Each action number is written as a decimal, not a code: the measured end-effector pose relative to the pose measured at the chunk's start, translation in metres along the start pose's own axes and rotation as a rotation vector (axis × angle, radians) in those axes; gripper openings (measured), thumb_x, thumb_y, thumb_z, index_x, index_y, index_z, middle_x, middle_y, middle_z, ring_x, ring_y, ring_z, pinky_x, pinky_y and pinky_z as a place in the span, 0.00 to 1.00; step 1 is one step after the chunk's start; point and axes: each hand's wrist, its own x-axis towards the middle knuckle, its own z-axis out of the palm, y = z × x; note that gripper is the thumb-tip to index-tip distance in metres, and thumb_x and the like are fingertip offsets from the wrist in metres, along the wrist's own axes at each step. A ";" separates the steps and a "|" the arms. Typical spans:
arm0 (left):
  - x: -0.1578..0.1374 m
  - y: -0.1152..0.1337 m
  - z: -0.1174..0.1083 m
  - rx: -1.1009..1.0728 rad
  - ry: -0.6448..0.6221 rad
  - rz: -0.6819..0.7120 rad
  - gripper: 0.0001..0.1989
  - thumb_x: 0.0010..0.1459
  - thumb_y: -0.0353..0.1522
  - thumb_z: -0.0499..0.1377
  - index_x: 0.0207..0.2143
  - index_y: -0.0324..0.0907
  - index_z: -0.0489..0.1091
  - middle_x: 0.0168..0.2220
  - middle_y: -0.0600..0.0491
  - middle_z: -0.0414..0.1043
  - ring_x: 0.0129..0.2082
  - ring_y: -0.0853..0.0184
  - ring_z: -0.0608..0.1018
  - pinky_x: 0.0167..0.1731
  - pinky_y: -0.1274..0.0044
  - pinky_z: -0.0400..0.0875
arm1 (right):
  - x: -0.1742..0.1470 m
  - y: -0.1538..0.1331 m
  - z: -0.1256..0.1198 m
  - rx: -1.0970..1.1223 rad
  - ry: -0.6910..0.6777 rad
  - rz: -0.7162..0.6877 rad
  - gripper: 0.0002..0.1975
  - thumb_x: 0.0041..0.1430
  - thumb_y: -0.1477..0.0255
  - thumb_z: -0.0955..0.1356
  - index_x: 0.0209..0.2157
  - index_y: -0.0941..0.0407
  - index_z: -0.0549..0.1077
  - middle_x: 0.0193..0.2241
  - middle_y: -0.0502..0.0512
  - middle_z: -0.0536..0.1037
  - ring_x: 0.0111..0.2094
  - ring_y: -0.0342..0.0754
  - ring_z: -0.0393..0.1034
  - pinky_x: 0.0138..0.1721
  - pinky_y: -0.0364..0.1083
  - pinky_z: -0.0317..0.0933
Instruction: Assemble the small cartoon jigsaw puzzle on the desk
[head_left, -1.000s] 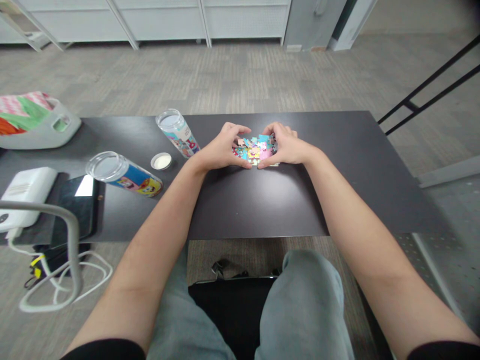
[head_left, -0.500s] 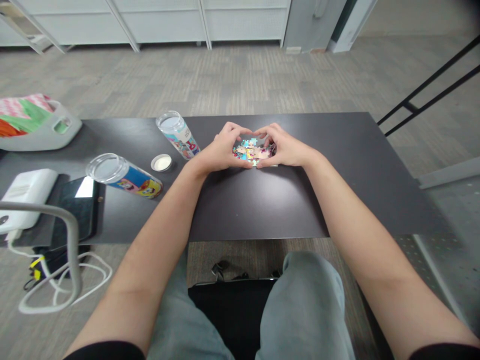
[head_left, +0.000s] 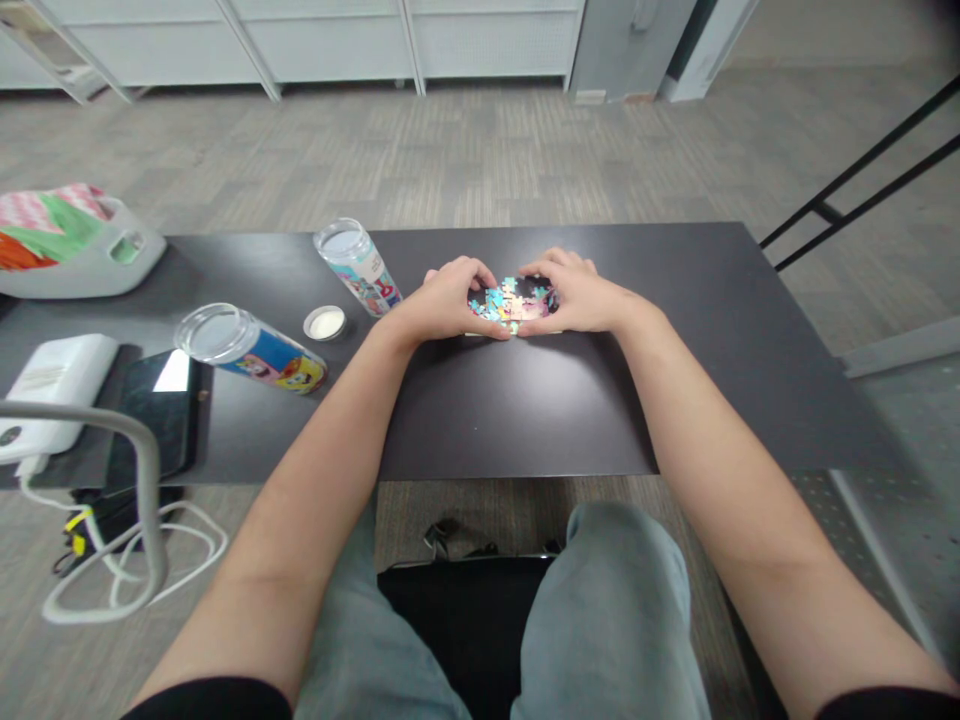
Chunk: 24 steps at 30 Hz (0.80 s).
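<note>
A small cluster of colourful jigsaw puzzle pieces lies on the dark table, between my two hands. My left hand curves round its left side, thumb along the front edge and fingers behind. From the right, my right hand grips the cluster in the same way, thumb at the front. The fingertips of the two hands are apart, with pieces showing in the gap. A thin pale edge shows beneath each thumb; what it belongs to is hidden. Part of the cluster is covered by the fingers.
Left of my hands stand a clear-topped canister with a colourful print and a blue and yellow one. A small round lid lies between them. Further left are a basket, a black tablet and a white device with a cable.
My fingertips have moved apart at the back, so the gap between my hands is wider. More of the puzzle pieces shows, and the cluster looks more spread out.
</note>
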 end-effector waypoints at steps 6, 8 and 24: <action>0.002 -0.005 0.004 -0.124 0.019 0.070 0.46 0.46 0.52 0.89 0.61 0.48 0.79 0.65 0.44 0.83 0.65 0.43 0.85 0.71 0.52 0.79 | -0.002 -0.001 -0.004 -0.006 -0.016 0.084 0.39 0.51 0.46 0.91 0.57 0.51 0.86 0.68 0.68 0.80 0.72 0.79 0.76 0.79 0.76 0.61; 0.004 -0.007 0.005 -0.167 0.026 0.098 0.45 0.46 0.50 0.89 0.62 0.48 0.79 0.65 0.43 0.82 0.63 0.45 0.86 0.68 0.54 0.82 | -0.001 -0.002 -0.004 0.017 -0.026 0.077 0.34 0.53 0.47 0.90 0.52 0.50 0.84 0.66 0.66 0.81 0.70 0.77 0.78 0.78 0.74 0.61; -0.003 0.001 0.001 -0.004 0.086 0.305 0.28 0.62 0.45 0.76 0.62 0.49 0.81 0.65 0.44 0.81 0.59 0.48 0.87 0.65 0.57 0.83 | 0.004 -0.012 -0.005 0.096 -0.070 0.031 0.31 0.55 0.52 0.85 0.56 0.50 0.85 0.51 0.58 0.92 0.50 0.69 0.86 0.66 0.65 0.69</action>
